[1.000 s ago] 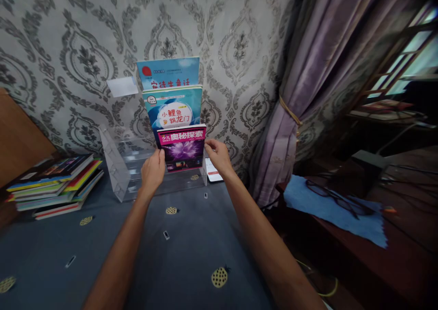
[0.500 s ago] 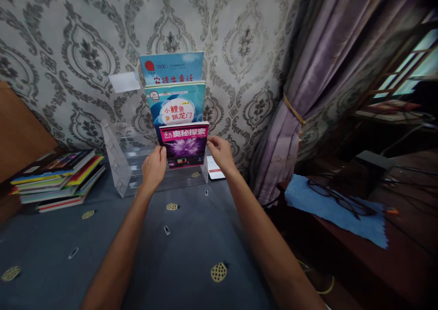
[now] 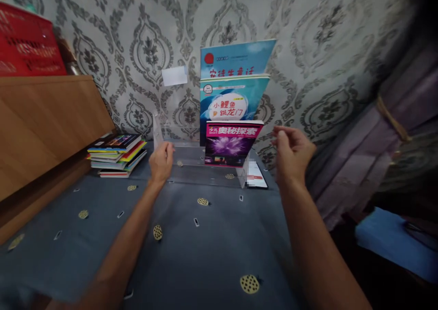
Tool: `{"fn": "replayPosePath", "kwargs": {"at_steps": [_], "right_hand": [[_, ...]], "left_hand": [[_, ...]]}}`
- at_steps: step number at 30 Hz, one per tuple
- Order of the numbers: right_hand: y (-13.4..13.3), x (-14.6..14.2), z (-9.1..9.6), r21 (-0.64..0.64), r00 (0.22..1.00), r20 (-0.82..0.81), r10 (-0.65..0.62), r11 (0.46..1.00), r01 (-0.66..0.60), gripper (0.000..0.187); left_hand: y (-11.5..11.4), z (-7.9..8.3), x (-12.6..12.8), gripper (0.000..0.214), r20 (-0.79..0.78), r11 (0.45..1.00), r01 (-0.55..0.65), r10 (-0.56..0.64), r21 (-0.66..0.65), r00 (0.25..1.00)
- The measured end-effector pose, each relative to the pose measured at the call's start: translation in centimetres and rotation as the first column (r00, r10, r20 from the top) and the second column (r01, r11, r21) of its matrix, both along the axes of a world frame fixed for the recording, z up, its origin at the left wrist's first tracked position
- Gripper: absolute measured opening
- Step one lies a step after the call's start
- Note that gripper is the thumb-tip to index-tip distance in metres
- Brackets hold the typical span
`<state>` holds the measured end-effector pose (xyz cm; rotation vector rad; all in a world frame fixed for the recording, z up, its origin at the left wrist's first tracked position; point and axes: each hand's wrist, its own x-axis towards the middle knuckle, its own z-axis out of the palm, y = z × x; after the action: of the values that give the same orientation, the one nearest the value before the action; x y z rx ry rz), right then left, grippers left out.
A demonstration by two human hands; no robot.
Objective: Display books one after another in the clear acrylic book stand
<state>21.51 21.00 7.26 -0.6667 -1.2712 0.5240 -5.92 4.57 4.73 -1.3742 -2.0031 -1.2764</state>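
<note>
A purple and black magazine [image 3: 231, 145] with a pink title band leans upright in the front tier of a clear acrylic rack [image 3: 191, 175]. Behind it, in higher tiers, stand a blue picture book [image 3: 253, 95] and a lighter blue book [image 3: 236, 57]. My left hand [image 3: 161, 162] is left of the magazine, close to the rack's left side panel, its fingers loosely bent and holding nothing. To the right of the books, my right hand [image 3: 294, 155] hangs in the air, empty, with fingers half curled and apart. Neither hand touches the magazine.
A stack of books [image 3: 116, 157] lies at the left beside a wooden cabinet [image 3: 51, 132] with a red box [image 3: 30, 41] on it. A phone [image 3: 256, 175] rests against the rack's right end. A purple curtain [image 3: 356, 164] and blue cloth [image 3: 393, 241] are at the right.
Both hands have let go of the magazine and moved outward, left and right. The magazine stays in the front tier. The view has turned left, bringing the cabinet and red box into sight.
</note>
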Motion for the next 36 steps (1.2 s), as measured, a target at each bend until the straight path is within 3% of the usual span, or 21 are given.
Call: {"fn": "replayPosePath", "kwargs": {"at_steps": [3, 6, 9, 13, 16, 19, 25, 31, 36], "right_hand": [[-1.4, 0.2, 1.7, 0.064, 0.987, -0.157, -0.029, 0.997, 0.039, 0.02], [-2.6, 0.5, 3.0, 0.137, 0.968, -0.253, 0.006, 0.99, 0.029, 0.017], [-3.6, 0.8, 3.8, 0.185, 0.964, -0.265, 0.029, 0.983, 0.021, 0.015], [-4.5, 0.9, 4.3, 0.221, 0.972, -0.231, 0.038, 0.975, 0.015, 0.015], [-4.8, 0.8, 4.4, 0.242, 0.976, -0.219, 0.02, 0.97, 0.034, 0.016], [-4.8, 0.8, 4.4, 0.26, 0.976, -0.216, 0.019, 0.965, 0.039, 0.015], [-5.0, 1.2, 4.7, 0.266, 0.973, -0.231, 0.03, 0.964, 0.033, 0.015], [-5.2, 1.6, 5.1, 0.282, 0.965, -0.26, 0.044, 0.959, 0.033, 0.016], [-5.9, 1.9, 5.5, 0.273, 0.967, -0.252, 0.019, 0.96, 0.053, 0.016]], "left_hand": [[-2.1, 0.2, -4.8, 0.037, -0.059, 0.973, -0.231, 0.23, -0.006, 0.971], [-3.8, 0.5, -9.7, 0.04, -0.144, 0.892, -0.445, 0.431, -0.077, 0.891], [-4.8, 0.6, -13.4, 0.052, -0.263, 0.839, -0.485, 0.424, -0.247, 0.867], [-5.2, 0.3, -16.1, 0.068, -0.32, 0.723, -0.458, 0.333, -0.518, 0.887], [-5.3, 0.4, -16.6, 0.07, -0.33, 0.66, -0.442, 0.296, -0.607, 0.896], [-5.6, 0.9, -16.3, 0.068, -0.41, 0.636, -0.49, 0.284, -0.596, 0.867], [-7.7, 2.2, -15.6, 0.047, -0.515, 0.554, -0.54, 0.218, -0.634, 0.829], [-9.3, 3.0, -15.4, 0.039, -0.56, 0.523, -0.554, 0.165, -0.648, 0.812], [-11.5, 2.9, -13.4, 0.039, -0.602, 0.497, -0.573, 0.119, -0.652, 0.789]]}}
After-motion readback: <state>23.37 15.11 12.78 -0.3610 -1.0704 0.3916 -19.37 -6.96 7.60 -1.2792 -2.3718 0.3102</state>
